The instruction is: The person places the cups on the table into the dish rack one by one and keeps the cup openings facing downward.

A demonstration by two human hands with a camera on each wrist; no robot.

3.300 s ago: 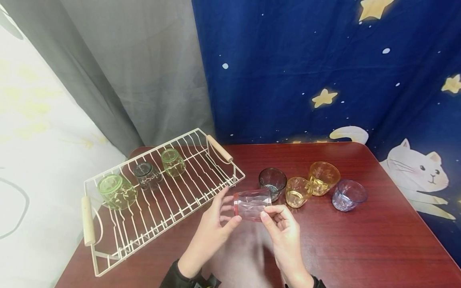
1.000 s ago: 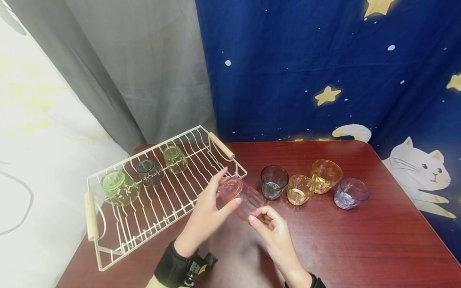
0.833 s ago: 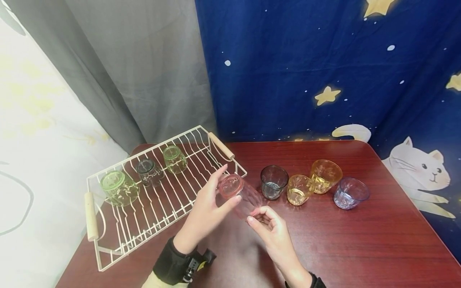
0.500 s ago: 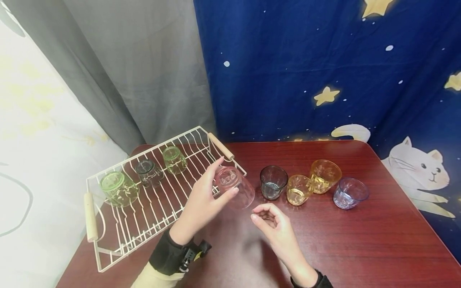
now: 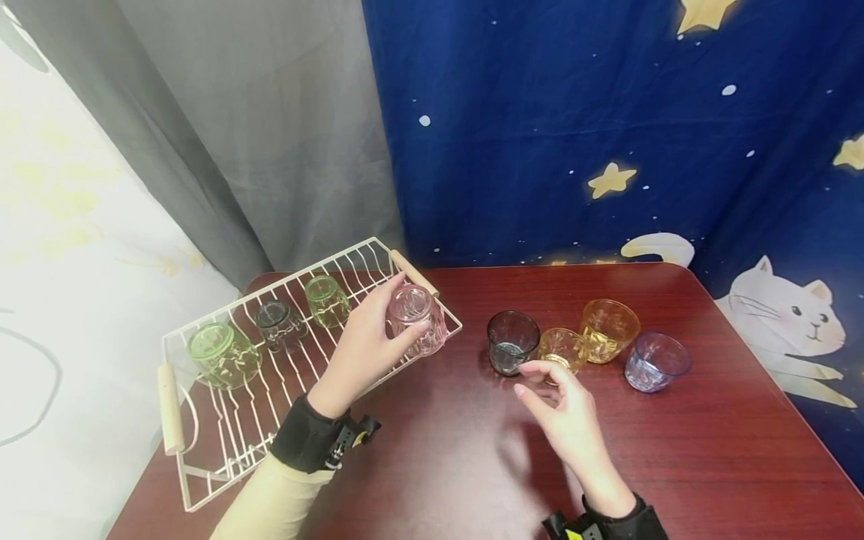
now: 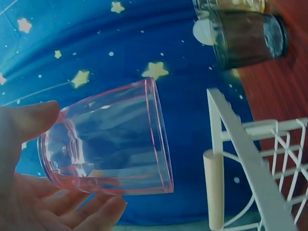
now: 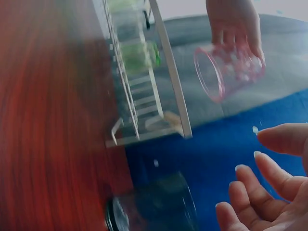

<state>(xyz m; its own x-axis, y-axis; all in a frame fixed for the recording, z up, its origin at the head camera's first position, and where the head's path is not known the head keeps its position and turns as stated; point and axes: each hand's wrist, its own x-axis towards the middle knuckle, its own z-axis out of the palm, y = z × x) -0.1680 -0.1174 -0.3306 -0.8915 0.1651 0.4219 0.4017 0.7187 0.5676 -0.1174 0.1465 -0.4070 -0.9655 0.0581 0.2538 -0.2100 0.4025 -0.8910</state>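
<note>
My left hand (image 5: 370,336) grips a pink clear glass (image 5: 417,319) near its base, mouth downward, above the right end of a white wire dish rack (image 5: 250,454). In the left wrist view the pink glass (image 6: 108,142) sits between thumb and fingers, apart from the rack. My right hand (image 5: 563,409) holds nothing; its fingers are loosely bent, close to a dark grey glass (image 5: 513,343) and partly over a small yellow glass (image 5: 562,349). The right wrist view shows the right hand (image 7: 269,187) with thumb and fingers apart.
Upside down in the rack stand a large green glass (image 5: 223,356), a grey glass (image 5: 278,324) and a small green glass (image 5: 327,300). A larger yellow glass (image 5: 610,330) and a bluish-purple glass (image 5: 656,363) stand upright on the red-brown table (image 5: 729,457).
The right hand has let go of the pink glass and moved right toward the dark grey glass. The left hand has turned the glass mouth-down and carried it up-left over the rack.
</note>
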